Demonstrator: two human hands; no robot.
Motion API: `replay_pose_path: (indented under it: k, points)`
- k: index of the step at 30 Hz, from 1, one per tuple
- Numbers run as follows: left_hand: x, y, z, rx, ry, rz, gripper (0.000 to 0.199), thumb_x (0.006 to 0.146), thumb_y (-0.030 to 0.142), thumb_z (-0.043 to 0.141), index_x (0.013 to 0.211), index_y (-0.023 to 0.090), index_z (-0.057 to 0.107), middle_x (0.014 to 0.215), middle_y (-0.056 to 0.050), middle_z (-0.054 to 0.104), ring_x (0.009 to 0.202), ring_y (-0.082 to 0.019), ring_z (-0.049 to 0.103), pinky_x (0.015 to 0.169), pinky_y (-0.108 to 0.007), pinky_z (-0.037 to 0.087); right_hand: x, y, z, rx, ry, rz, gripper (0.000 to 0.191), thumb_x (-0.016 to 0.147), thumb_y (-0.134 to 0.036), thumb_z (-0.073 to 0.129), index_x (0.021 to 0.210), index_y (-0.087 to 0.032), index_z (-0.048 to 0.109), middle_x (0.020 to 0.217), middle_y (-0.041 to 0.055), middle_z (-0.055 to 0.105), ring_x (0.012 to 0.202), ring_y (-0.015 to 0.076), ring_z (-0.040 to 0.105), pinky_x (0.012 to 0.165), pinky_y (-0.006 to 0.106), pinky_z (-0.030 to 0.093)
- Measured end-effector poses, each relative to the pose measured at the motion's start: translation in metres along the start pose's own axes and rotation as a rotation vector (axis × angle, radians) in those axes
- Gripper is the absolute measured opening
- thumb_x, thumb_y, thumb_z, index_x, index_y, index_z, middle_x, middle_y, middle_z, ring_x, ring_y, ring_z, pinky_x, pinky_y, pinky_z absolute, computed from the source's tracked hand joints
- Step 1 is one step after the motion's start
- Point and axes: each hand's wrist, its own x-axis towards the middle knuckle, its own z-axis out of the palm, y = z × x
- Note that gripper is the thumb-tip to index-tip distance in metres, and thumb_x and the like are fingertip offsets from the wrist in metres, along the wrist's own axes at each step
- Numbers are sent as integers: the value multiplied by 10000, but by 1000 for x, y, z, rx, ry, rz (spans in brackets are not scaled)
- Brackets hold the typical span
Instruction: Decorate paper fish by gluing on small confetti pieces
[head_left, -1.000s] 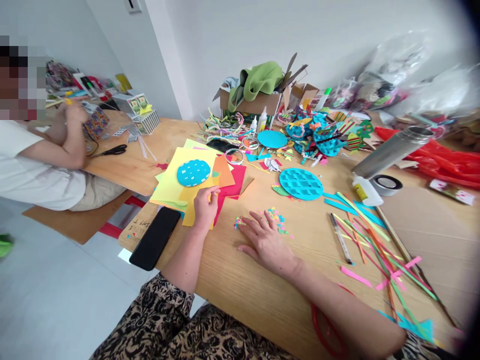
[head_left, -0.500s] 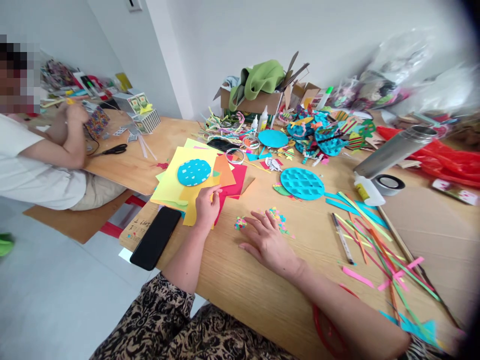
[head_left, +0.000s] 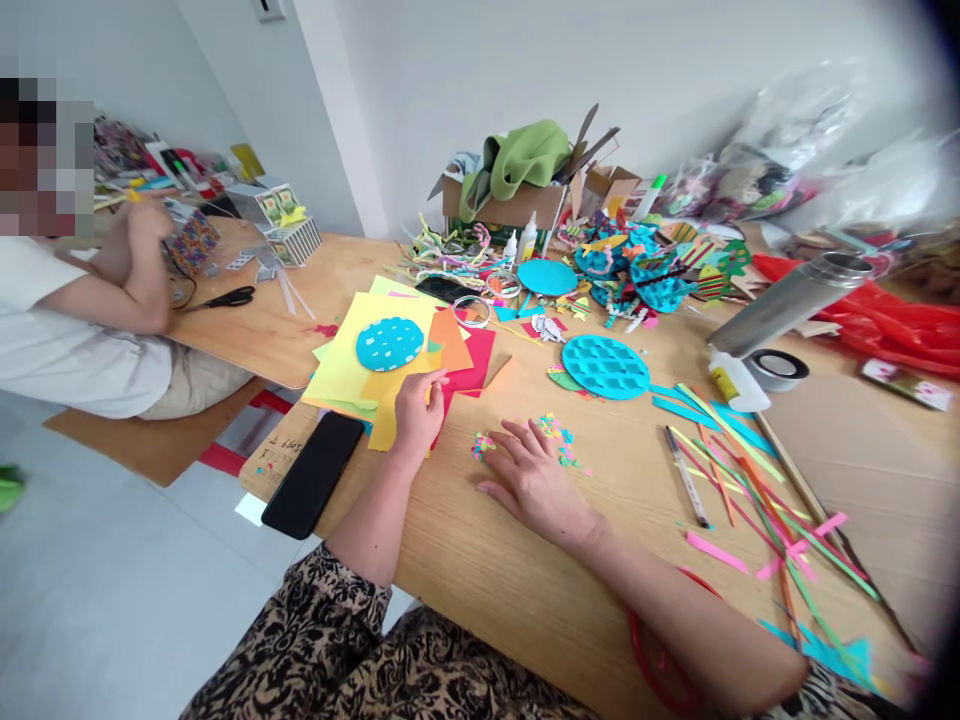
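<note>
My left hand (head_left: 417,412) hovers at the edge of the stacked coloured paper, its fingers curled together. Whether anything small is pinched in them is hidden. Just beyond it, a blue paper oval with pale spots (head_left: 390,344) lies on a yellow sheet (head_left: 337,362). Red paper (head_left: 476,362) shows beside the same hand. My right hand (head_left: 529,475) is spread palm down, fingers apart, holding nothing. Its fingertips are at a scatter of tiny coloured paper bits (head_left: 564,440), with a smaller pile (head_left: 481,446) to their left. A blue oval with raised scale-like pieces (head_left: 604,367) lies farther back.
A black phone (head_left: 313,475) lies at the table's left edge. Paper strips (head_left: 739,480), a pen (head_left: 685,478), a glue bottle (head_left: 736,382) and a metal flask (head_left: 795,300) occupy the right. Red-handled scissors (head_left: 652,655) are partly under my right forearm. Another person (head_left: 97,320) sits at left.
</note>
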Motion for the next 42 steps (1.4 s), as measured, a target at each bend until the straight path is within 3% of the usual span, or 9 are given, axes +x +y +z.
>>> replay_pose_path:
  k: [13, 18, 23, 28, 33, 42]
  points:
    - [0, 0, 0, -5, -5, 2, 254, 864, 77, 509, 1017, 189, 678, 897, -46, 739, 892, -189, 671, 862, -340, 522, -2, 8, 3, -7, -24, 79, 486, 937, -510, 469, 1220, -148, 627, 1309, 117, 613, 1320, 330, 422, 1123, 572, 255]
    - [0, 0, 1, -6, -4, 19, 256, 862, 78, 511, 1020, 190, 679, 883, -45, 741, 884, -191, 671, 858, -340, 523, -3, 10, 9, -65, -37, 96, 616, 923, -576, 442, 1304, -108, 566, 1366, 142, 569, 1337, 349, 400, 1123, 609, 226]
    - [0, -1, 1, -1, 7, 20, 246, 860, 82, 514, 1008, 184, 682, 872, -46, 742, 874, -190, 673, 853, -340, 525, 0, 5, 7, -70, -54, 95, 607, 924, -601, 408, 1257, -134, 608, 1390, 127, 550, 1359, 351, 369, 1129, 615, 207]
    - [0, -1, 1, 7, 5, 8, 247, 862, 86, 512, 1010, 190, 682, 876, -39, 743, 878, -181, 672, 855, -329, 523, -17, -3, 5, -126, -27, 105, 708, 910, -625, 401, 1357, -90, 528, 1419, 163, 514, 1387, 362, 325, 1142, 618, 178]
    - [1, 1, 0, 2, 4, 16, 246, 867, 92, 511, 1014, 189, 682, 876, -41, 743, 878, -184, 669, 852, -331, 522, -37, -20, 16, -178, -66, 121, 839, 883, -690, 351, 1383, -31, 490, 1507, 203, 388, 1429, 360, 254, 1151, 591, 194]
    - [0, 2, -1, -3, 6, 0, 239, 872, 95, 517, 1016, 188, 683, 869, -43, 742, 883, -189, 668, 861, -336, 518, -15, -19, 21, -167, -88, 169, 891, 870, -728, 303, 1403, -33, 469, 1496, 202, 406, 1427, 367, 259, 1160, 577, 163]
